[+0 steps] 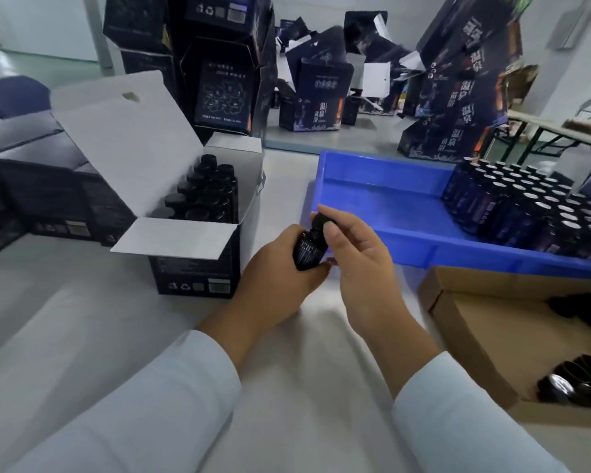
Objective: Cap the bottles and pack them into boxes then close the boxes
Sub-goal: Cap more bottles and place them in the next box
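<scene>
bottle [308,251]: small, dark, probably light, rigid, slick; held between both hands
left hand [280,268]: wrapped round its body
right hand [359,257]: pinching cap [323,222]
grip: body, not cap
open box [198,233]: left of left hand

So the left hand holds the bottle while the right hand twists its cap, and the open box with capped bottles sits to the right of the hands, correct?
Not quite. In the head view the open box sits to the left of the hands, not the right. The left hand does hold the bottle, with the right hand on its cap.
</scene>
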